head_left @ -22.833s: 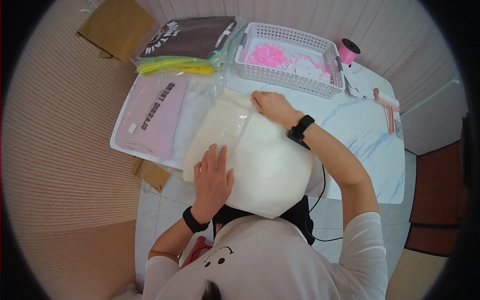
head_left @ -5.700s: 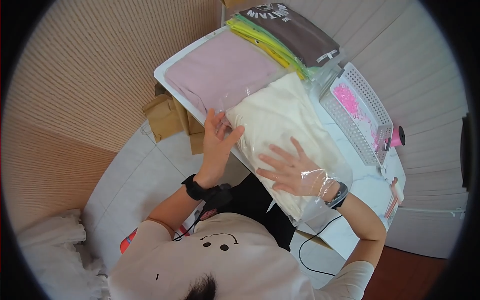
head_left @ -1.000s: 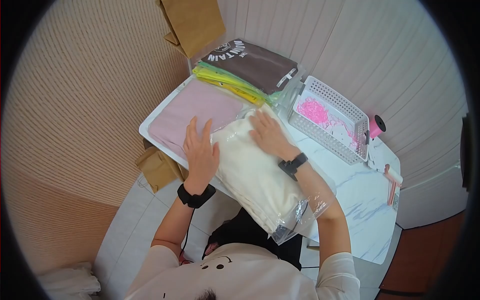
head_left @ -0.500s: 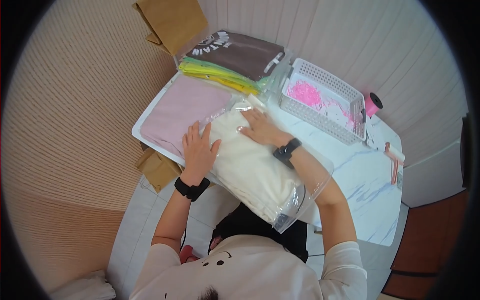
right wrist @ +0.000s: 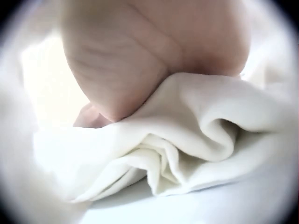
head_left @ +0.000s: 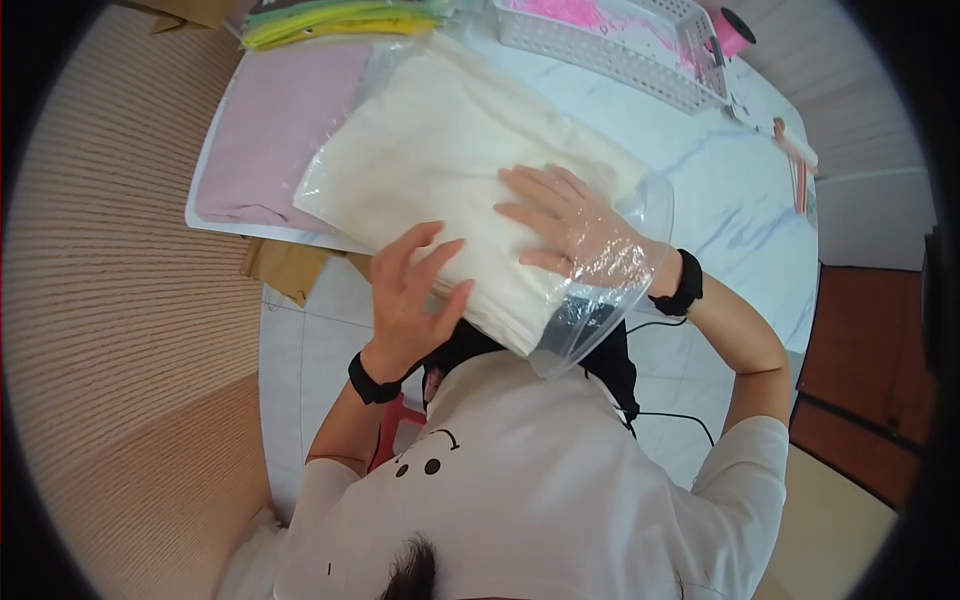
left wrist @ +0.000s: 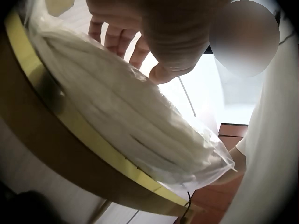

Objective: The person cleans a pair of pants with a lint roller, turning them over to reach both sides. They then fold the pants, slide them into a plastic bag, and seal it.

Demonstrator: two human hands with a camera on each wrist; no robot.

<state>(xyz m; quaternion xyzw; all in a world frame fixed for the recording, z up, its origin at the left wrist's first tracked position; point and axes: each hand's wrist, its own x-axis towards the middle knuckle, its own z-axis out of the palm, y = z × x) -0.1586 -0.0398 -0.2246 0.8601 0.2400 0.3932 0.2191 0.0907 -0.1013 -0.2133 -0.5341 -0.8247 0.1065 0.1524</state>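
Observation:
A cream folded garment [head_left: 430, 150] lies in a clear plastic bag [head_left: 650, 215] at the near edge of the table, its open end toward the right. The right hand [head_left: 575, 225] is inside the bag's mouth, fingers spread flat on the cloth; the right wrist view shows the palm [right wrist: 154, 51] resting on rumpled cream fabric [right wrist: 187, 126]. At the near left edge of the bag is the left hand [head_left: 410, 300], fingers apart and slightly bent. In the left wrist view that hand [left wrist: 154, 37] is over the bagged garment [left wrist: 117, 102]; whether its fingertips touch the plastic is unclear.
A pink garment [head_left: 280, 130] lies left on the white table [head_left: 740, 190], with yellow and green bagged items [head_left: 340, 25] behind. A white basket [head_left: 610, 62] with pink shreds and a pink spool [head_left: 730, 35] stand at the back. Brown paper bags [head_left: 285, 268] are below the left edge.
The right hand has drawn back from the garment's far end toward the bag's mouth. The left hand has shifted nearer the body along the bag's edge. The head view has also moved.

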